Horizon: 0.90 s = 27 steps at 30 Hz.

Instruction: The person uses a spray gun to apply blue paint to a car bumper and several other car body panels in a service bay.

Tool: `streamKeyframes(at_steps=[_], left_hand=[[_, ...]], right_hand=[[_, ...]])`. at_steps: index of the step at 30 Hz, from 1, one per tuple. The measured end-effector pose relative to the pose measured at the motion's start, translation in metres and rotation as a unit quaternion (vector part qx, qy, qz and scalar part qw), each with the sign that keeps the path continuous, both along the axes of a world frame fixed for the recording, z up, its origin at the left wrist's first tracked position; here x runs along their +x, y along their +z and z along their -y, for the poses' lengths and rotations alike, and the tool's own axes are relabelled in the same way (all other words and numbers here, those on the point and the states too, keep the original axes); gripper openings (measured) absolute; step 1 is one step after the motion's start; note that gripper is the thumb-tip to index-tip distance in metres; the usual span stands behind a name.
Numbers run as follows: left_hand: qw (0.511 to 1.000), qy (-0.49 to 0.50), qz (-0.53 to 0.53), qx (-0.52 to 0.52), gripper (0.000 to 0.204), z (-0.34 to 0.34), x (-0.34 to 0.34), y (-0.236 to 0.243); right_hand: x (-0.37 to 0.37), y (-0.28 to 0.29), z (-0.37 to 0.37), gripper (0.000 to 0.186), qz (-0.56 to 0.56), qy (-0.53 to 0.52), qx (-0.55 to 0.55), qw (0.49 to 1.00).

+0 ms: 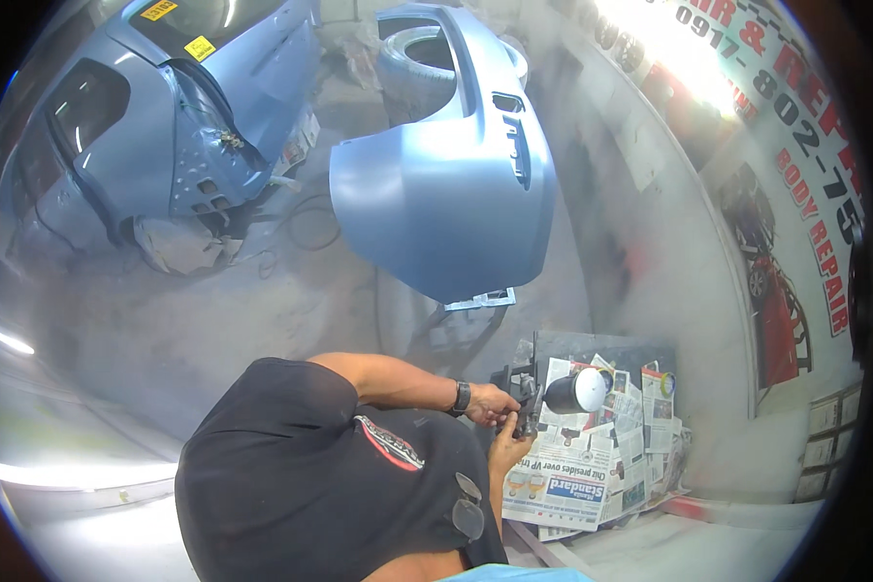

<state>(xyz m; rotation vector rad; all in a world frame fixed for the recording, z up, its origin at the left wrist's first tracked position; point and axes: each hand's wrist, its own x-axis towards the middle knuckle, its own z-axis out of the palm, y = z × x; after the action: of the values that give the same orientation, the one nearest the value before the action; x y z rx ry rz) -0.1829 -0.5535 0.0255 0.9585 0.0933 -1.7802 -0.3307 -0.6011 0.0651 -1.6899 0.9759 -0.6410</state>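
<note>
A dark spray gun (528,412) with a black cup (559,396) and a white lid (589,389) is at the edge of a newspaper-covered surface. My left hand (492,404), with a dark watch on the wrist, closes its fingers on the near side of the gun. Just below, my right hand (508,447) wraps round the gun's lower part. The two hands nearly meet, and their fingertips are partly hidden. Past them, a light blue bumper (436,204) hangs or rests on a support that I cannot make out fully.
Newspapers (567,475) cover the stand's top (601,349), with a yellowish ring (666,384) on them. A blue car (165,126) stands at the far left. Tires (407,82) are behind the bumper, and a hose (312,223) lies on the floor. A printed wall banner (795,184) runs along the right.
</note>
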Motion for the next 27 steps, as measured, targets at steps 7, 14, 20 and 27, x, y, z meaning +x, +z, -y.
streamKeyframes(at_steps=[7, 14, 20, 27], left_hand=[[0.987, 0.036, 0.146, -0.052, 0.014, -0.020, 0.002, 0.000], [0.982, 0.167, 0.054, 0.067, 0.014, -0.112, 0.016, 0.045], [0.939, 0.313, -0.058, 0.128, 0.021, -0.178, 0.029, 0.014], [0.887, 0.435, -0.148, 0.053, 0.023, -0.302, 0.044, -0.008]], right_hand=[[0.013, 0.002, -0.004, 0.028, 0.032, 0.090, -0.143, 0.985], [0.039, -0.029, -0.043, 0.041, -0.005, 0.247, -0.134, 0.960], [0.083, -0.012, -0.101, 0.057, 0.023, 0.382, -0.100, 0.918], [0.136, 0.005, -0.215, 0.055, -0.063, 0.560, 0.029, 0.825]])
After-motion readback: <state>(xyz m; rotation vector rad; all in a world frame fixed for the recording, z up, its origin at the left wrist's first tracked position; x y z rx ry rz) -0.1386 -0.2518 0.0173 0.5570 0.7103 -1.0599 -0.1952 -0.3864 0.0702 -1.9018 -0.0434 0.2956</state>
